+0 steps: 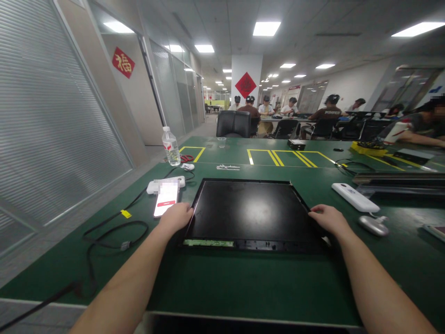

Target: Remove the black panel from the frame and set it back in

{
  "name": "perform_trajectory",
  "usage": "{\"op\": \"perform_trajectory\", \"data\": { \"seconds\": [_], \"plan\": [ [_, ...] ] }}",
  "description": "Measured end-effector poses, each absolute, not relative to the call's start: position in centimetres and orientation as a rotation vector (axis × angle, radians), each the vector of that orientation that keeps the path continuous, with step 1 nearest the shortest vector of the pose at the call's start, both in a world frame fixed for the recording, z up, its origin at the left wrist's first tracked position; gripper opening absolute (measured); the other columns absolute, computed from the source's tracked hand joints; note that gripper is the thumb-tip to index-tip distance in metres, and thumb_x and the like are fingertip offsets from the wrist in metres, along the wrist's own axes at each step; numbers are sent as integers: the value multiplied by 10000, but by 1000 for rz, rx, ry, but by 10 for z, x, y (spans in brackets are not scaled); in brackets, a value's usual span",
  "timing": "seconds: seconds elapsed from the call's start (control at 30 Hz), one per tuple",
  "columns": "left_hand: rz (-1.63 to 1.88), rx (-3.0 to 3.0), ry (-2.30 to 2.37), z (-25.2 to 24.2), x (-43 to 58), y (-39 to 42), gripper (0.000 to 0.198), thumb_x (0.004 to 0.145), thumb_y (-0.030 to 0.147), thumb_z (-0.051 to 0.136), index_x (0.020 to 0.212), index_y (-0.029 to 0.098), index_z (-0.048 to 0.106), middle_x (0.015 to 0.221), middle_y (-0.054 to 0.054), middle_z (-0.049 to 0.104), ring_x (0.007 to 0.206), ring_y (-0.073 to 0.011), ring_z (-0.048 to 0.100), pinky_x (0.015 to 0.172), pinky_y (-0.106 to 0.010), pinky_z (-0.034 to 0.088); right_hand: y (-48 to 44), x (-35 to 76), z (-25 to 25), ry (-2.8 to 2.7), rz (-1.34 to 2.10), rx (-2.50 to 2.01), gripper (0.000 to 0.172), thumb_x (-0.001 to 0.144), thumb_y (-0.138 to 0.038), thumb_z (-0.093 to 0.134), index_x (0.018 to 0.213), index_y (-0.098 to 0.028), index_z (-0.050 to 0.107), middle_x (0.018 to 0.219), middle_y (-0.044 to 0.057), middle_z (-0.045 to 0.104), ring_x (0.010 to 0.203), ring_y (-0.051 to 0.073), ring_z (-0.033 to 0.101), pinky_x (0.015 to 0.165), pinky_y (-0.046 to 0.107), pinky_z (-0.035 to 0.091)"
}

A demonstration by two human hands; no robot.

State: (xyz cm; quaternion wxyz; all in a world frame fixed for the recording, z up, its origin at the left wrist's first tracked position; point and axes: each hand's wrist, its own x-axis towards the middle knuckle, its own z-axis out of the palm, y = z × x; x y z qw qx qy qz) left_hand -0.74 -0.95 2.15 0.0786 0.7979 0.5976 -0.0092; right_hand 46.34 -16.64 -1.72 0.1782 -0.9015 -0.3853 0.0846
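A black flat screen panel (243,211) lies face up in front of me, with a light reflected on its surface. Along its near edge runs a bare green circuit strip (208,243). My left hand (176,215) is closed on the panel's left side, its fingertips at the frame. On the opposite side, my right hand (327,217) grips the right edge, thumb and fingers bent around it. The undersides of the fingers are partly hidden by the panel. Just beside my left hand lies a phone (167,197) with a lit screen.
The green table (257,287) carries a water bottle (171,146), a black cable (118,227), red-handled scissors (187,158), a white power bank (354,197) and a silver mouse-like object (373,225). Long dark bars (399,185) lie at the right. Several people sit farther back.
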Motion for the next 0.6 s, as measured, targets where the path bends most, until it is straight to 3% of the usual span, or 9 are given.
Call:
{"op": "perform_trajectory", "data": {
  "seconds": [0.27, 0.47, 0.6],
  "plan": [
    [113, 2364, 1800, 22, -10, -9, 296, 946, 305, 409, 709, 218, 565, 869, -97, 733, 835, -245, 683, 619, -291, 402, -167, 463, -16, -1130, 223, -2554, 205, 795, -347, 670, 920, -229, 782, 911, 81, 754, 866, 261, 706, 689, 317, 492],
    [444, 2223, 1742, 19, -10, -5, 264, 844, 222, 533, 600, 233, 434, 624, -16, 579, 656, -203, 571, 583, -289, 340, -167, 465, -16, -1125, 212, -2575, 229, 794, -349, 663, 940, -224, 786, 913, 80, 757, 857, 252, 710, 670, 304, 493],
    [684, 2017, 1668, 14, -9, -3, 284, 808, 228, 589, 574, 231, 427, 561, 18, 510, 597, -182, 513, 567, -276, 322, -167, 465, -14, -1129, 250, -2595, 253, 822, -345, 637, 979, -217, 788, 941, 85, 759, 876, 249, 711, 684, 305, 497]
  ]
}}
